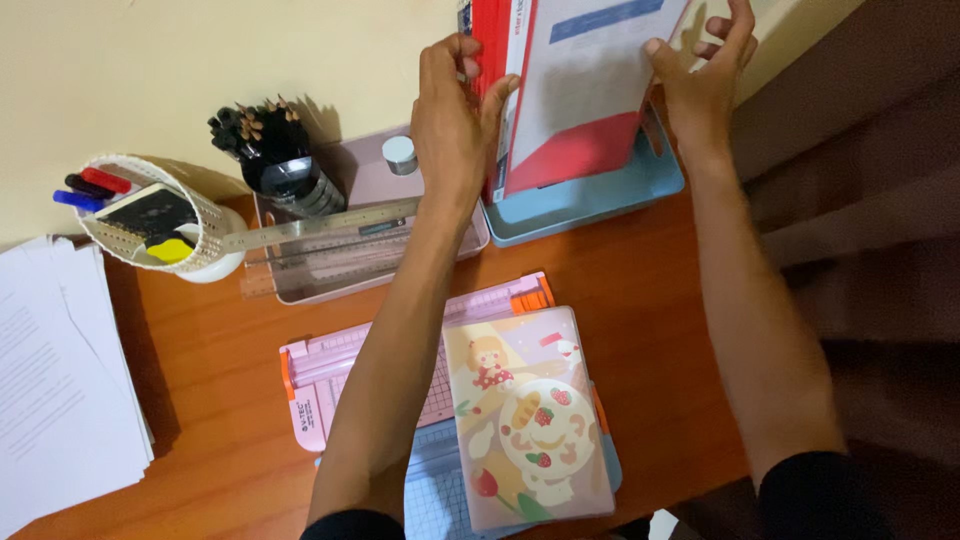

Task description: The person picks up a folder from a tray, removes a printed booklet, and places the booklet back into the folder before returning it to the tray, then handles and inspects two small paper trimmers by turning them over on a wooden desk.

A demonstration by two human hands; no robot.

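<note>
At the top of the frame, the left hand [452, 110] grips the red-spined books and the right hand [705, 75] pinches the glossy white-and-red booklet [585, 100], both standing in the pale blue plastic tray [600, 200]. Best to keep them upright and square. Lower centre, a translucent illustrated pouch [525, 420] lies on a pink paper trimmer [330, 375] on the wooden desk [220, 400].

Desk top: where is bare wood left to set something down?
Bare wood shows between the paper stack and the pink paper trimmer, and right of the illustrated pouch, below the blue tray. The back edge is crowded: white pen cup, pink tray, both hands.
</note>
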